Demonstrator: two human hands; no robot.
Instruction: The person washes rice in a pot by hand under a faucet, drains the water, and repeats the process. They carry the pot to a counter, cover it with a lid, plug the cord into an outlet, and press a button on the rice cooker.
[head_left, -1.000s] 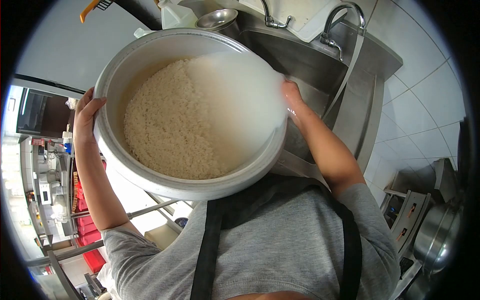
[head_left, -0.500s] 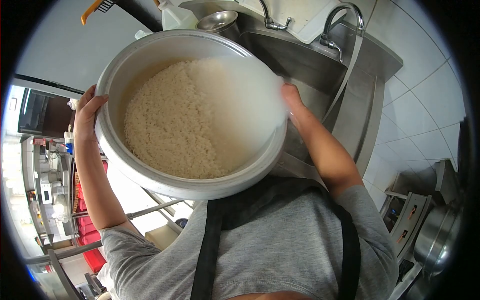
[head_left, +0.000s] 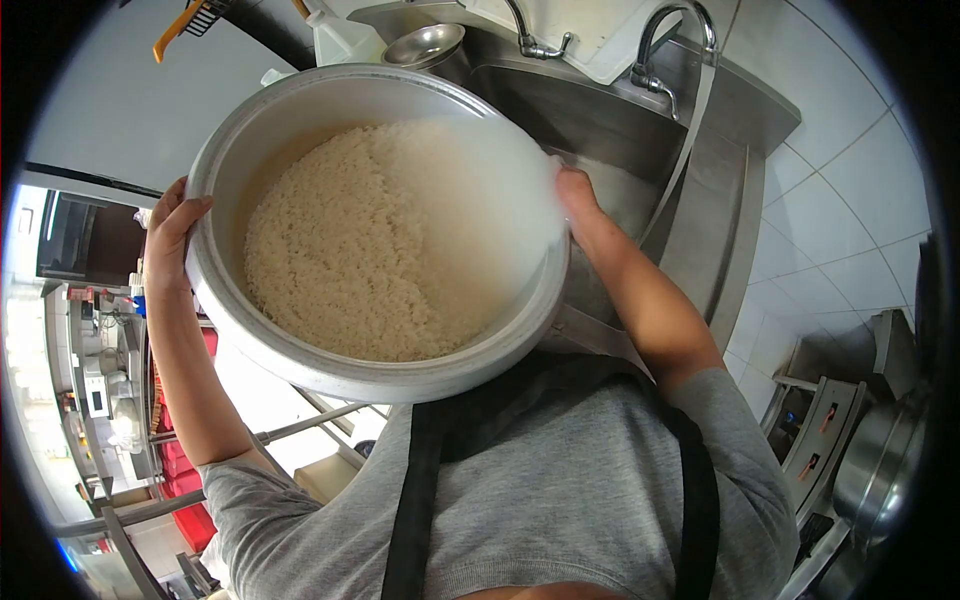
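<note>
A large round metal pot (head_left: 300,372) is tilted toward the sink on the right, held between my two hands. Wet white rice (head_left: 330,250) fills its left part, and cloudy water (head_left: 490,200) lies along the right side up to the rim. My left hand (head_left: 172,235) grips the left rim, thumb over the edge and the other fingers partly hidden behind the wall. At the right rim, my right hand (head_left: 578,195) is closed on the pot's edge, its fingers mostly hidden by rim and water. Whitish liquid shows in the steel sink (head_left: 615,190) below.
Two curved faucets (head_left: 712,40) stand behind the sink, one with a pale strip or hose (head_left: 685,150) hanging down. A metal bowl (head_left: 425,45) and a white plastic jug (head_left: 345,42) are behind the pot. Tiled wall (head_left: 830,200) bounds the right side; shelving (head_left: 90,390) stands at left.
The pot and both hands have shifted very slightly left in view. Cloudy water still lies at the right rim, and more whitish liquid shows in the sink.
</note>
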